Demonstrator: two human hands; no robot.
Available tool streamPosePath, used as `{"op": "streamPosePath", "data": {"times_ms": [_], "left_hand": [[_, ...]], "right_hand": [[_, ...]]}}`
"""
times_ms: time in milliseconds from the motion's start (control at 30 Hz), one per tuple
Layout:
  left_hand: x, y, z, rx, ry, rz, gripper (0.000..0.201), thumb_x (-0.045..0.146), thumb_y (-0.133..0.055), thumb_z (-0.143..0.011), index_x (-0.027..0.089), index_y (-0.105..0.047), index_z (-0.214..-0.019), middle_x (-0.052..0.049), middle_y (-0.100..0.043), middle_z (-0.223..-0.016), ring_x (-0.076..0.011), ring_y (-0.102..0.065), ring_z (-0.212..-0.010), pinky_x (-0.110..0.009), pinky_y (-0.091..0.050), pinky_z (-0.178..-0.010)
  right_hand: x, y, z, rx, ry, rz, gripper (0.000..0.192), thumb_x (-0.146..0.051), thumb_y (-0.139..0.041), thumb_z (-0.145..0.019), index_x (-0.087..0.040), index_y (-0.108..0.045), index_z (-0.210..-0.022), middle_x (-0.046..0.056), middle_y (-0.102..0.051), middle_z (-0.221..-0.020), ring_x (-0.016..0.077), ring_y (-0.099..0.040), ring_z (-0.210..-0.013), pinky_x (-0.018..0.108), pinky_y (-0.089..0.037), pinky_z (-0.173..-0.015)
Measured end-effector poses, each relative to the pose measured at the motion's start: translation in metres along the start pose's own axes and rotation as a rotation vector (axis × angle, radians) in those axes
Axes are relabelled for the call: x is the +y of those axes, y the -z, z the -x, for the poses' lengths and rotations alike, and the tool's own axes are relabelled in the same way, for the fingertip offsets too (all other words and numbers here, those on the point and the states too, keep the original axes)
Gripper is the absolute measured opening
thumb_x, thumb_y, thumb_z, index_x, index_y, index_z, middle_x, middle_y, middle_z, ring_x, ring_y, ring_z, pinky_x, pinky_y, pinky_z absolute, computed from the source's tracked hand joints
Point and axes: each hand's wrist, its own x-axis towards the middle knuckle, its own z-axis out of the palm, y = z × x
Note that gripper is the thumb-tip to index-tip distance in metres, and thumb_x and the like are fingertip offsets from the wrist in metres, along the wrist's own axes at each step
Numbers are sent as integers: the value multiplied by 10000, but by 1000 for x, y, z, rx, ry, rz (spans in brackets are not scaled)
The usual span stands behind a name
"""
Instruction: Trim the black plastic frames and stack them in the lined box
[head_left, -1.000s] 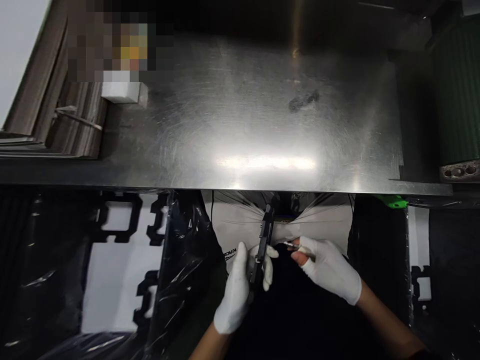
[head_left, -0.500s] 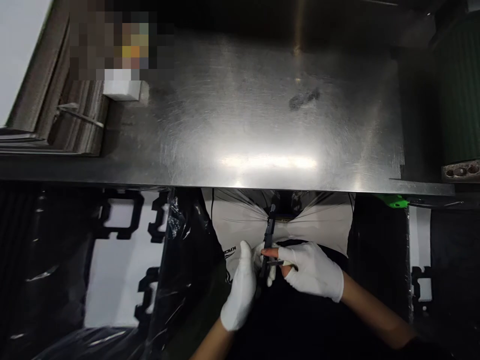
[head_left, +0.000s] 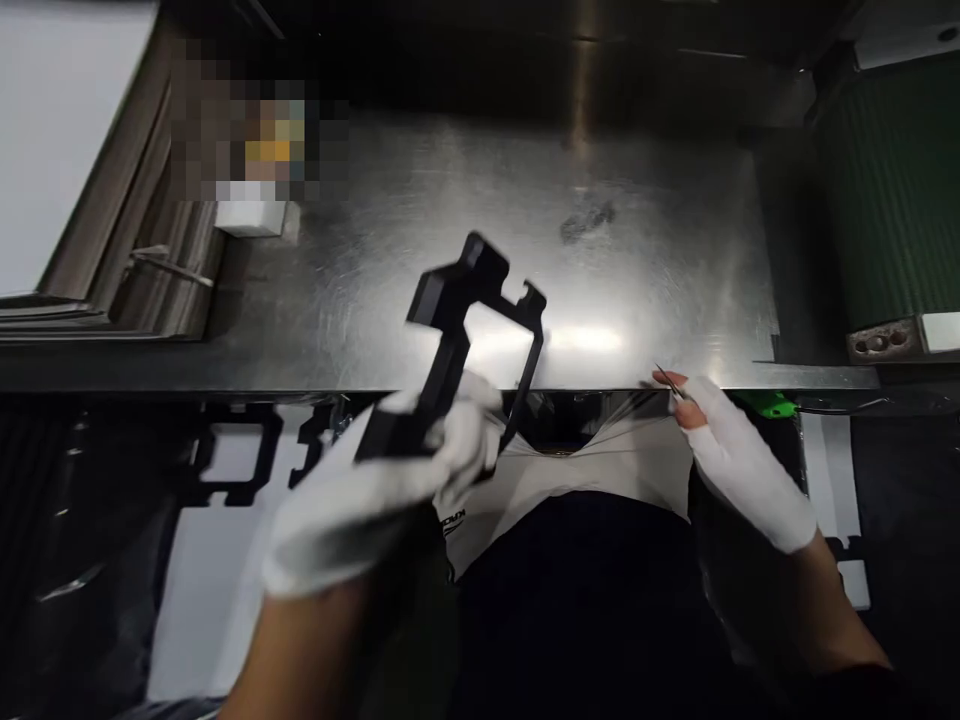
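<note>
My left hand, in a white glove, grips a black plastic frame part and holds it raised over the front edge of the steel table. The part is blurred by motion. My right hand, in a white glove with bare fingertips, pinches a thin metal tool at the table's front edge, to the right of the part and apart from it.
A white block sits at the table's back left beside a stack of flat sheets. More black frame parts lie in black plastic bags below left. A green ribbed surface and a green clip are at right.
My left hand has lifted the black part from lap height up over the table edge. My right hand has moved away to the right, up to the table's front edge.
</note>
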Motion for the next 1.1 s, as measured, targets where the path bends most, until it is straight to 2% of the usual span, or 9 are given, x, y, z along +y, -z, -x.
{"op": "streamPosePath", "data": {"times_ms": [67, 133, 233, 300, 367, 467, 733, 1000, 1100], "left_hand": [[15, -5, -39, -61, -49, -15, 307, 252, -694, -717, 183, -688, -1016, 36, -488, -590, -161, -492, -556, -330, -456, -618], [22, -13, -67, -104, -80, -29, 271, 234, -632, -685, 162, -668, -944, 40, -455, -553, -152, -446, -543, -341, -441, -647], [25, -23, -83, -141, -96, -109, 58, 227, -600, -681, 190, -560, -701, 17, -431, -554, -148, -418, -561, -334, -398, -636], [25, -27, -83, -143, -73, -146, 133, 218, -609, -694, 204, -486, -645, 3, -445, -595, -145, -437, -592, -316, -358, -618], [25, -29, -82, -137, -28, -144, 138, 222, -623, -701, 204, -488, -675, 2, -451, -627, -148, -460, -621, -308, -337, -615], [25, -28, -81, -140, 19, -142, 150, 240, -646, -717, 210, -500, -700, 2, -441, -652, -154, -452, -648, -317, -344, -640], [23, -28, -80, -117, 59, -150, 174, 277, -699, -767, 229, -608, -908, 27, -457, -682, -146, -405, -666, -286, -387, -669], [18, -29, -81, -67, 82, -112, 264, 324, -770, -708, 228, -635, -914, 22, -447, -670, -142, -406, -650, -263, -396, -643], [20, -30, -81, -66, 73, -119, 238, 301, -757, -696, 225, -639, -888, 17, -448, -660, -143, -402, -628, -266, -385, -605]], "right_hand": [[-17, 8, -28, 12, 44, 99, 393, -478, -422, -1152, -227, -715, -1223, 88, -726, -1156, 248, -690, -1017, 369, -549, -852], [-30, 6, -52, -20, 64, 169, 277, -355, -456, -1148, -220, -698, -1145, 41, -729, -987, 199, -675, -840, 319, -518, -748], [-40, -14, -74, -66, 142, 363, 305, -326, -434, -1175, -222, -633, -1381, 39, -738, -1011, 173, -656, -767, 280, -475, -674], [-45, -33, -78, -99, 239, 553, 404, -348, -356, -1196, -172, -592, -1472, 110, -728, -1141, 194, -662, -812, 295, -473, -656], [-50, -49, -77, -138, 326, 697, 479, -306, -243, -1199, -113, -608, -1444, 159, -701, -1186, 223, -663, -851, 328, -483, -651], [-56, -61, -73, -177, 392, 782, 529, -204, -157, -1176, -94, -617, -1412, 162, -680, -1187, 237, -665, -872, 350, -501, -642], [-59, -47, -86, -200, 276, 778, 515, -294, -176, -1189, -132, -565, -1486, 158, -668, -1278, 211, -699, -834, 331, -512, -599], [-56, -46, -91, -194, 295, 753, 449, -292, -279, -1184, -147, -567, -1496, 130, -675, -1259, 202, -702, -799, 336, -505, -572], [-51, -43, -95, -119, 245, 755, 469, -267, -239, -1187, -135, -572, -1489, 136, -674, -1237, 199, -688, -797, 322, -465, -551]]}}
